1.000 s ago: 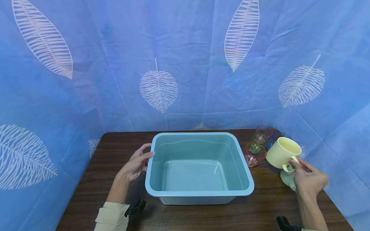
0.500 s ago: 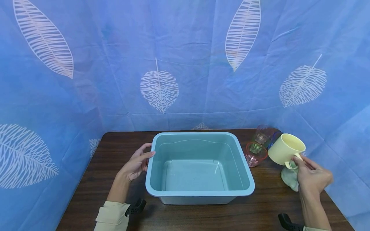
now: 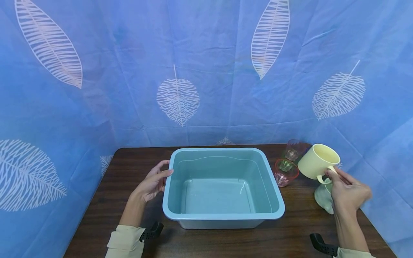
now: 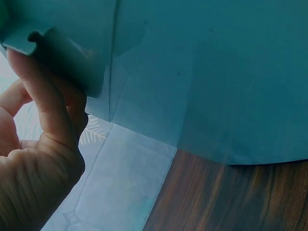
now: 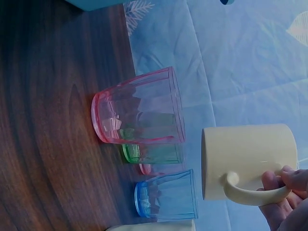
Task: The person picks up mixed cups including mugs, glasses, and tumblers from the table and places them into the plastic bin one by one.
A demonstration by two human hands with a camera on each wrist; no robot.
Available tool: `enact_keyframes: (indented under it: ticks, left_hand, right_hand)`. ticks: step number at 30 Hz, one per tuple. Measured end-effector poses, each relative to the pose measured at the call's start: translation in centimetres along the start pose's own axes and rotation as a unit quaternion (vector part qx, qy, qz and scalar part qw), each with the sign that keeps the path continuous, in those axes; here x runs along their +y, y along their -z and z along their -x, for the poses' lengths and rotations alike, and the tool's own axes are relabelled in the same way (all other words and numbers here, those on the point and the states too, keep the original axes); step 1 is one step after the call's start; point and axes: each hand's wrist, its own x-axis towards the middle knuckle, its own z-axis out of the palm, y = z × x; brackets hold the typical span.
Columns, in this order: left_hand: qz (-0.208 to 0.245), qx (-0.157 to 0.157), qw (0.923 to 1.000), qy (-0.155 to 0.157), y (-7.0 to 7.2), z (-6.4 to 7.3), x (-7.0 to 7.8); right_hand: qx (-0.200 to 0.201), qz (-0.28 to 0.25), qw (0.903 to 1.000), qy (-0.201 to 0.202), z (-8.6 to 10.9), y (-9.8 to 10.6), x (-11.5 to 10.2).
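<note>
My right hand (image 3: 350,193) pinches the yellow mug (image 3: 313,165) by its handle (image 5: 255,197) above the surface (image 3: 274,240), near the far right corner; my left hand (image 3: 151,182) grips the blue tub (image 3: 222,216).

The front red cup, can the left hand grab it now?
Probably not: the left hand holds the tub by its left side, and the tub stands between that hand and the front red cup.

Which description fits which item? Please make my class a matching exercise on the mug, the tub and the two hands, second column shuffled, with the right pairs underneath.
1. Mug     A. blue-green
2. Tub     B. at the mug's handle
3. Left hand     C. pale yellow
4. Right hand     D. at the tub's rim

Pairs: 1-C, 2-A, 3-D, 4-B
</note>
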Motion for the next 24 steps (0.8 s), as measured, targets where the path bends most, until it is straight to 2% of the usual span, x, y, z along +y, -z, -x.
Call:
enact_keyframes:
  ticks: [5,15,20,24]
  left_hand:
    - [0.0,-0.009,1.0,-0.002,0.0,0.0,-0.1]
    - [-0.003,-0.014,0.9999,-0.007,0.1,0.0,-0.1]
    - [-0.007,-0.009,0.9999,-0.006,0.0,0.0,-0.1]
    - [-0.007,-0.006,1.0,-0.004,0.0,0.0,-0.2]
  right_hand:
    - [-0.001,-0.022,0.9998,0.001,0.1,-0.1,-0.1]
    - [0.004,-0.031,0.9995,0.005,0.3,-0.1,-1.0]
    - [-0.005,-0.037,0.9991,0.019,0.3,-0.1,-1.4]
    - [-0.015,-0.043,0.998,0.045,0.3,-0.1,-1.5]
